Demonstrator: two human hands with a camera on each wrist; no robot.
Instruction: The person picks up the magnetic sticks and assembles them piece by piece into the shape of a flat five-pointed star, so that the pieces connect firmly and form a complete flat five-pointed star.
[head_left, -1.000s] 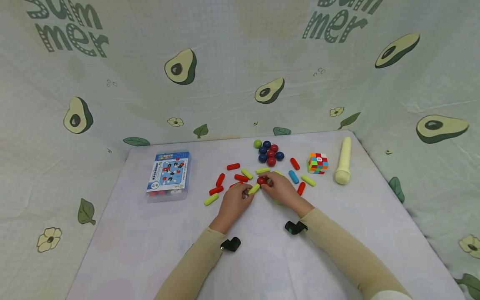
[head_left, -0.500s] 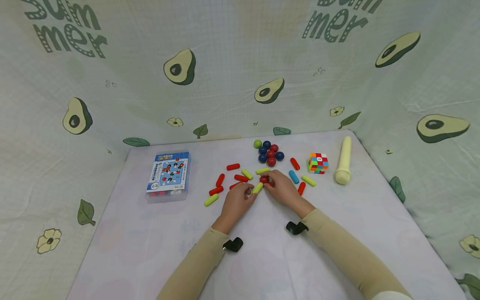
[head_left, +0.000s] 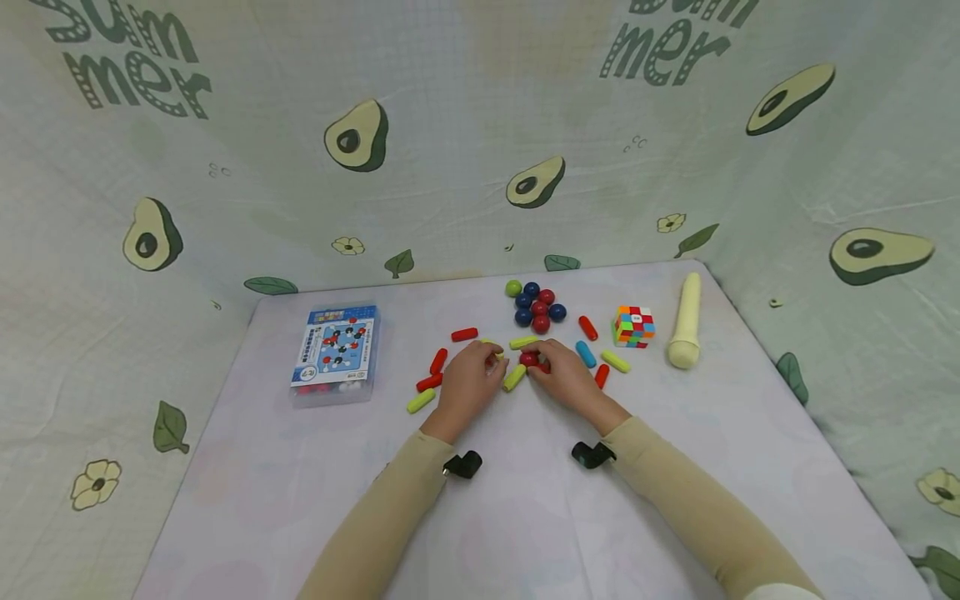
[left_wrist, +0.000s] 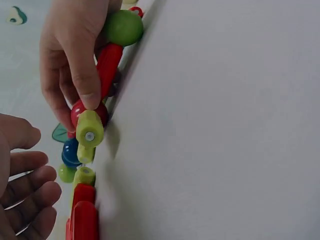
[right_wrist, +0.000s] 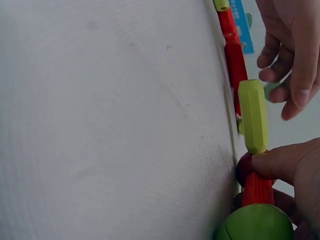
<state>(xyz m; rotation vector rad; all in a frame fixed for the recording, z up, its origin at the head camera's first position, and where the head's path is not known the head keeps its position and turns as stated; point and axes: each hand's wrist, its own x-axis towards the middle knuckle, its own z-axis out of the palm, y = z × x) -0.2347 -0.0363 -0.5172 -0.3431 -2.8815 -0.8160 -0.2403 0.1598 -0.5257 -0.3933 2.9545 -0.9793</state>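
Note:
My right hand [head_left: 567,379] pinches a red ball [head_left: 528,359]. From this ball a yellow-green rod [head_left: 514,378] sticks out toward the left hand, a small metal disc on its free end. A red rod [right_wrist: 258,190] also joins the ball, with a green ball [right_wrist: 257,226] on its other end; the right hand mostly hides these two in the head view. To the left, my left hand [head_left: 467,383] has its fingers apart and loosely bent, holding nothing, as the right wrist view shows. It hovers by the loose red rods [left_wrist: 85,220] and covers some in the head view.
Red, blue and green balls [head_left: 540,308] cluster at the back. Right of the hands lie a blue rod [head_left: 586,353] and several others, then a puzzle cube [head_left: 633,327] and a pale yellow club-shaped stick [head_left: 686,321]. A clear plastic box [head_left: 335,354] stands left.
My left hand has let go of the yellow-green rod and moved slightly left and away from me, over the loose rods. The right hand keeps its hold on the red ball.

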